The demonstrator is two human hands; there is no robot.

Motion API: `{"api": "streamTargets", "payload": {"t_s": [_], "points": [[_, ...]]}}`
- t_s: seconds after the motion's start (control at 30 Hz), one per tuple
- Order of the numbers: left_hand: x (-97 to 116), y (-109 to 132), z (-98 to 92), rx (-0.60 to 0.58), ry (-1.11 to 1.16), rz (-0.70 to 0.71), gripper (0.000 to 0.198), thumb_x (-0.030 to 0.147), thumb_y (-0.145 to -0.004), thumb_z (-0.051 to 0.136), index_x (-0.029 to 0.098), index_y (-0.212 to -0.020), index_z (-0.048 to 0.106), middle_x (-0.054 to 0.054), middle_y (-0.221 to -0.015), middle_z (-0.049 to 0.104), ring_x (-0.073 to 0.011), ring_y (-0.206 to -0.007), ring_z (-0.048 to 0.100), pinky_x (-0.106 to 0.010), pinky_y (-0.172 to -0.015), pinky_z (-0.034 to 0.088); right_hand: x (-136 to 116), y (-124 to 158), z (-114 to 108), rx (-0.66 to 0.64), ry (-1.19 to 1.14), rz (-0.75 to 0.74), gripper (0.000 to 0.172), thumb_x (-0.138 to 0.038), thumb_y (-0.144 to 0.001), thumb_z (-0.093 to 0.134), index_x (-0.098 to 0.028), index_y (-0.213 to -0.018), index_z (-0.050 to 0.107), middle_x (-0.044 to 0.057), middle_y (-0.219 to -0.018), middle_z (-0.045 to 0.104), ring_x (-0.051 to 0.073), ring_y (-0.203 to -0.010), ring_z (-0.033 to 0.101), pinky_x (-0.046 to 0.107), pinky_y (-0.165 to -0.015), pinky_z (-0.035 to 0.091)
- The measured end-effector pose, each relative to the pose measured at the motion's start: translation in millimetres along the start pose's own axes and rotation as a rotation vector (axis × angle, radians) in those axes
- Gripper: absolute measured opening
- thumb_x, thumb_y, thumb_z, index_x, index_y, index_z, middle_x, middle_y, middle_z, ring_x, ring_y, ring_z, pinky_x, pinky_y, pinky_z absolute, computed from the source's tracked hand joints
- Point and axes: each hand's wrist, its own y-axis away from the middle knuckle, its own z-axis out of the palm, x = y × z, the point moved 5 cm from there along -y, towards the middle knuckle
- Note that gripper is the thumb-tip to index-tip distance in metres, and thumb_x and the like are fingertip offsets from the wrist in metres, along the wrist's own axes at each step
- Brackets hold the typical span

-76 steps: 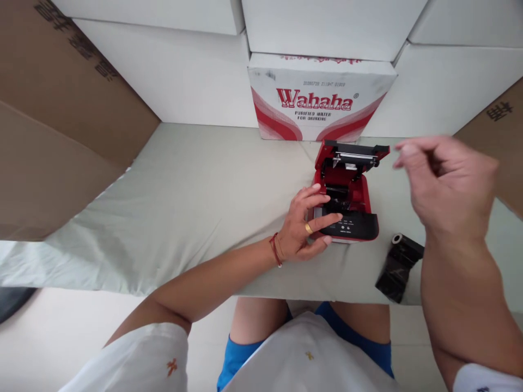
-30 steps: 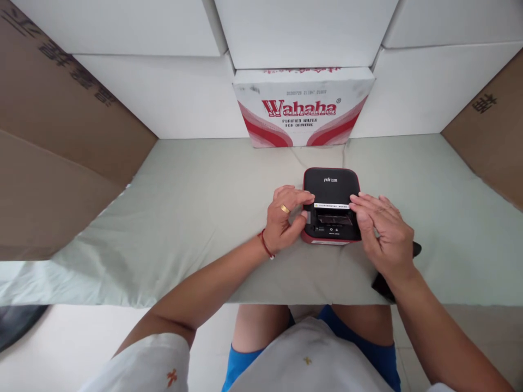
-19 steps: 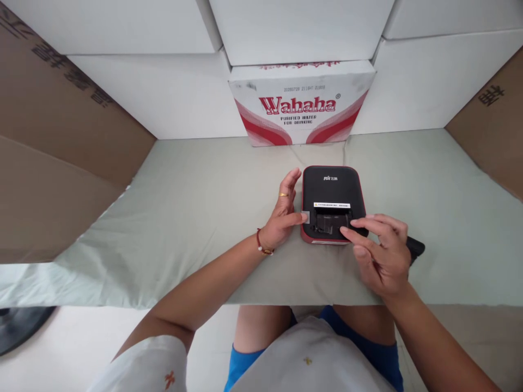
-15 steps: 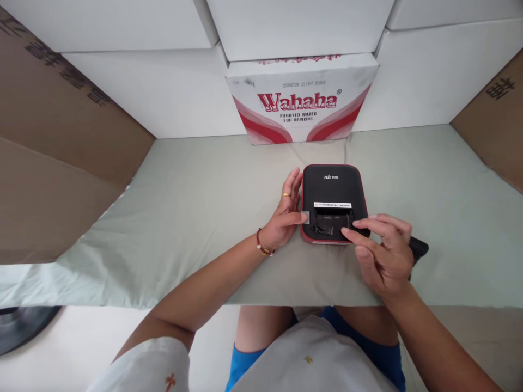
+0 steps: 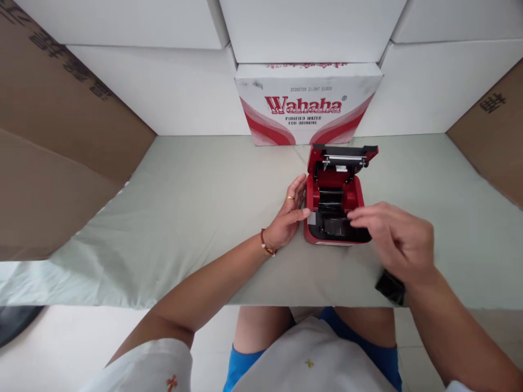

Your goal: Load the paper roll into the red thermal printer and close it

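Observation:
A small red and black label printer [image 5: 357,190] sits on the cloth-covered table with its lid [image 5: 345,152] raised and tilted back. Inside the red cavity lie shiny black rolls [image 5: 330,200]. My left hand [image 5: 291,215] holds the printer's left side, thumb on the front-left corner by a grey patch [image 5: 311,218] and fingers along the wall. Over the printer's right front edge, my right hand [image 5: 394,237] has its fingers stretched out toward the opening, slightly blurred, with nothing visible in them. Whether its fingertips touch the printer is unclear.
A shiny black object [image 5: 390,287] lies near the table's front edge, partly under my right wrist. A Wahaha water carton [image 5: 308,106] stands behind the printer among white boxes [image 5: 171,90]. Brown cartons [image 5: 61,136] flank the pale green cloth [image 5: 196,201].
The printer's lid has swung up and back, showing the red inside. My right hand has turned and lifted slightly off the front, while my left hand keeps its place at the side.

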Motion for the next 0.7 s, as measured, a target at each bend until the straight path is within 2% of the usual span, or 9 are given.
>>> {"api": "streamTargets", "payload": {"t_s": [0.1, 0.17, 0.23, 0.33, 0.43, 0.57, 0.63, 0.7], "points": [[-5.5, -2.5, -3.5, 0.106, 0.038, -0.021, 0.078, 0.058, -0.087, 0.088, 0.037, -0.154, 0.055, -0.007, -0.177, 0.05, -0.0313, -0.171, 0.039, -0.058, -0.143, 0.029, 13.1, -40.6, 9.9, -0.181, 0.271, 0.147, 0.034, -0.04, -0.111, 0.057, -0.028, -0.094, 0.083, 0.005, -0.097, 0.086, 0.022, -0.078, 0.078, 0.037, -0.071, 0.058], [-7.7, -4.2, -4.2, 0.136, 0.036, -0.032, 0.069, 0.057, -0.088, 0.087, 0.033, -0.147, 0.06, -0.009, -0.173, 0.055, -0.0304, -0.168, 0.043, -0.056, -0.143, 0.029, 27.6, -61.1, 29.3, -0.371, 0.541, 0.148, 0.022, -0.033, -0.103, 0.064, -0.028, -0.098, 0.085, 0.006, -0.092, 0.085, 0.024, -0.075, 0.076, 0.038, -0.066, 0.053], [-8.2, -5.3, -3.7, 0.137, 0.032, -0.03, 0.063, 0.058, -0.091, 0.085, 0.031, -0.143, 0.061, -0.009, -0.17, 0.057, -0.0301, -0.167, 0.044, -0.055, -0.142, 0.029, 44.2, -73.7, 49.3, -0.484, 0.729, 0.147, 0.016, -0.026, -0.093, 0.07, -0.027, -0.095, 0.086, 0.009, -0.085, 0.084, 0.025, -0.07, 0.074, 0.037, -0.062, 0.049], [-7.0, -4.7, -2.0, 0.113, 0.046, -0.01, 0.067, 0.061, -0.09, 0.087, 0.031, -0.143, 0.061, -0.009, -0.169, 0.057, -0.0308, -0.167, 0.044, -0.056, -0.143, 0.028, 60.7, -79.9, 72.1, -0.531, 0.803, 0.144, 0.013, -0.025, -0.09, 0.072, -0.023, -0.083, 0.083, 0.013, -0.078, 0.082, 0.026, -0.067, 0.073, 0.038, -0.062, 0.051], [-6.6, -3.0, 0.0, 0.066, 0.063, -0.009, 0.076, 0.056, -0.084, 0.094, 0.034, -0.147, 0.058, -0.007, -0.173, 0.053, -0.032, -0.169, 0.042, -0.057, -0.144, 0.025, 61.4, -79.5, 80.7, -0.527, 0.82, 0.146, 0.011, -0.026, -0.089, 0.072, -0.023, -0.089, 0.082, 0.015, -0.082, 0.083, 0.028, -0.069, 0.075, 0.039, -0.062, 0.053], [-6.3, -2.3, -0.3, 0.039, 0.063, 0.002, 0.078, 0.056, -0.084, 0.093, 0.036, -0.149, 0.057, -0.006, -0.175, 0.051, -0.0321, -0.17, 0.04, -0.057, -0.144, 0.024, 40.0, -76.7, 68.5, -0.478, 0.854, 0.225, 0.03, -0.023, -0.084, 0.071, -0.024, -0.113, 0.081, 0.013, -0.088, 0.084, 0.031, -0.067, 0.075, 0.039, -0.054, 0.044], [-6.2, -3.0, -1.4, 0.044, 0.049, 0.015, 0.073, 0.06, -0.087, 0.088, 0.035, -0.149, 0.057, -0.007, -0.174, 0.053, -0.0318, -0.17, 0.04, -0.057, -0.143, 0.025, 23.5, -68.1, 49.1, -0.434, 0.792, 0.237, 0.027, -0.028, -0.088, 0.071, -0.025, -0.113, 0.08, 0.01, -0.087, 0.084, 0.031, -0.065, 0.074, 0.039, -0.053, 0.043], [-6.2, -3.6, -2.4, 0.051, 0.036, 0.023, 0.071, 0.062, -0.09, 0.085, 0.035, -0.148, 0.058, -0.007, -0.173, 0.054, -0.0318, -0.169, 0.041, -0.057, -0.142, 0.027, 10.1, -50.1, 15.6, -0.34, 0.637, 0.207, 0.023, -0.04, -0.093, 0.072, -0.028, -0.112, 0.079, 0.005, -0.079, 0.08, 0.027, -0.06, 0.07, 0.038, -0.053, 0.044]]}}
